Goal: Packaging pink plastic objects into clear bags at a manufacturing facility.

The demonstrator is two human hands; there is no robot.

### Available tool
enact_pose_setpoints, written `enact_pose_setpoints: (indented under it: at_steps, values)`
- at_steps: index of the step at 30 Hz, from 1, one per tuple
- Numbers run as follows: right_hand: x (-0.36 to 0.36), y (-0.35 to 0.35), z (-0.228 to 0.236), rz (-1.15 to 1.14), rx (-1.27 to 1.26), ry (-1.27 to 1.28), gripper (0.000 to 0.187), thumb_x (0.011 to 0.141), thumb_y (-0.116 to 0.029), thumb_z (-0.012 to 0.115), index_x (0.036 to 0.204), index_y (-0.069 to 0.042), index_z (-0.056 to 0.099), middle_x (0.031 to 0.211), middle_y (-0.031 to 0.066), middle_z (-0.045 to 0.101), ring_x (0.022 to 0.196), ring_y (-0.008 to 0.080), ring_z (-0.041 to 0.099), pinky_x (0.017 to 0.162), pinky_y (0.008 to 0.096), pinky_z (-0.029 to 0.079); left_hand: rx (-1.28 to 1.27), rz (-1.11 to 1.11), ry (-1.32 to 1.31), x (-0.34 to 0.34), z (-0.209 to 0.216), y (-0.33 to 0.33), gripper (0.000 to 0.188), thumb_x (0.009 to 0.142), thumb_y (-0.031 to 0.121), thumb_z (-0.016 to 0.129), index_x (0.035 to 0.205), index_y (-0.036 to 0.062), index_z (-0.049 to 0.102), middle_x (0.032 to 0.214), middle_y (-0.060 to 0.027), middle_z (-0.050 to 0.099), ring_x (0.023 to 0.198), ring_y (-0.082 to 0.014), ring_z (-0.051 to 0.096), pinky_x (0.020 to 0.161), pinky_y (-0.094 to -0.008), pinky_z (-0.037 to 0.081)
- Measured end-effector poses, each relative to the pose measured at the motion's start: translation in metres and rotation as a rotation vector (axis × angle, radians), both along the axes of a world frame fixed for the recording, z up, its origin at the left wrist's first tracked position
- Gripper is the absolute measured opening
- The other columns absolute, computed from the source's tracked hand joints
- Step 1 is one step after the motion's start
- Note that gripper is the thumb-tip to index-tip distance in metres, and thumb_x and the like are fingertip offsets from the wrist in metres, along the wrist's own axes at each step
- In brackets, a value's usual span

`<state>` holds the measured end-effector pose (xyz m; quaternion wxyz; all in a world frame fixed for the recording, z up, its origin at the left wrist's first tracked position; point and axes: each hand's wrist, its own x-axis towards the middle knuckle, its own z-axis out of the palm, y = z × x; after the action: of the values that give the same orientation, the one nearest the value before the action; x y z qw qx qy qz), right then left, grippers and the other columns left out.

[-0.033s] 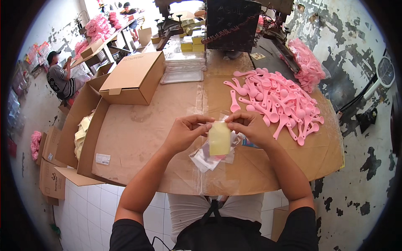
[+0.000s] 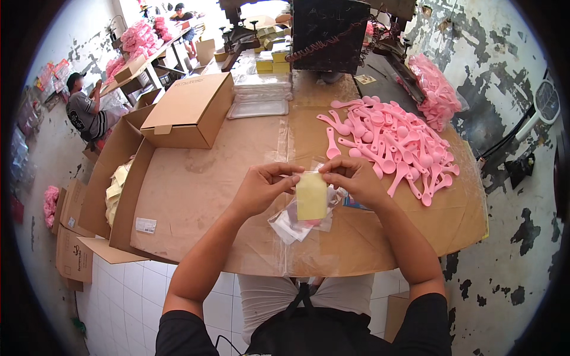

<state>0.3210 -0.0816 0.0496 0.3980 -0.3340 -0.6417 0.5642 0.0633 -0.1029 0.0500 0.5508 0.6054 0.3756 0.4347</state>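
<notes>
In front of me, both hands hold up a small clear plastic bag with a pale yellow card [image 2: 312, 199] in it. My left hand [image 2: 265, 187] pinches its upper left corner between thumb and fingers. At the upper right corner, my right hand [image 2: 358, 181] grips it the same way. Beneath the card, several loose clear plastic bags [image 2: 289, 230] lie on the cardboard-covered table [image 2: 196, 207], with something pinkish partly hidden there. A blue printed piece [image 2: 354, 203] shows below my right hand. Just beyond that hand spreads a pile of pink measuring spoons [image 2: 398, 139].
On the left, an open carton [image 2: 127, 196] holds yellow cards, beside a closed cardboard box [image 2: 189, 110]. Stacked clear packs [image 2: 259, 98] and a dark machine [image 2: 329, 35] stand at the back. A bag of pink spoons [image 2: 436, 92] lies far right. A co-worker [image 2: 86, 110] sits at left.
</notes>
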Motion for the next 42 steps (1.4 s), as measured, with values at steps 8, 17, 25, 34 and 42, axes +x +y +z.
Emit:
enact_pose_setpoints:
  at_steps: [8, 17, 25, 34, 42]
  values:
    - [-0.003, 0.002, -0.002, -0.003, 0.083, 0.045, 0.035, 0.094, -0.008, 0.072, 0.126, -0.001, 0.062, 0.103, 0.0018, 0.07, 0.088, 0.0083, 0.066, 0.078, 0.0248, 0.052, 0.006, 0.004, 0.005, -0.002, -0.005, 0.003, 0.029, 0.099, 0.012, 0.067, 0.123, -0.0031, 0.068, 0.108, -0.0096, 0.073, 0.094, -0.0115, 0.07, 0.082, -0.0277, 0.06]
    - [-0.011, -0.013, 0.006, 0.205, -0.049, 0.004, 0.04, 0.094, -0.006, 0.071, 0.131, 0.0, 0.057, 0.107, 0.0031, 0.066, 0.099, 0.0078, 0.063, 0.084, 0.0241, 0.052, 0.109, 0.15, -0.065, -0.007, 0.016, -0.034, 0.044, 0.097, 0.008, 0.068, 0.137, -0.0033, 0.054, 0.105, -0.0128, 0.07, 0.093, -0.0181, 0.071, 0.078, -0.0296, 0.061]
    - [0.008, -0.005, -0.001, 0.09, 0.646, -0.618, 0.024, 0.085, -0.018, 0.077, 0.104, -0.004, 0.071, 0.099, 0.008, 0.065, 0.088, 0.0215, 0.064, 0.078, 0.0342, 0.051, 0.025, 0.584, -0.137, -0.161, -0.015, -0.084, 0.032, 0.095, 0.02, 0.071, 0.122, 0.0035, 0.064, 0.103, -0.0054, 0.071, 0.079, -0.0122, 0.068, 0.063, -0.0258, 0.056]
    - [0.009, 0.0, -0.004, 0.124, 0.507, -0.644, 0.014, 0.086, -0.014, 0.074, 0.092, -0.003, 0.069, 0.098, 0.0107, 0.062, 0.088, 0.0256, 0.064, 0.078, 0.0375, 0.052, 0.072, 0.646, -0.241, -0.173, 0.01, -0.048, 0.051, 0.105, 0.039, 0.055, 0.139, 0.0026, 0.052, 0.133, -0.0135, 0.062, 0.11, -0.0166, 0.064, 0.09, -0.0277, 0.052]
    - [-0.011, -0.022, 0.02, 0.036, 0.591, -0.414, 0.014, 0.084, -0.013, 0.079, 0.091, -0.004, 0.07, 0.096, 0.0092, 0.064, 0.087, 0.0221, 0.063, 0.078, 0.0351, 0.051, -0.155, 0.065, 0.285, 0.013, 0.006, 0.008, 0.043, 0.1, 0.022, 0.066, 0.134, -0.0022, 0.057, 0.101, -0.008, 0.073, 0.083, -0.0124, 0.069, 0.073, -0.0246, 0.055]
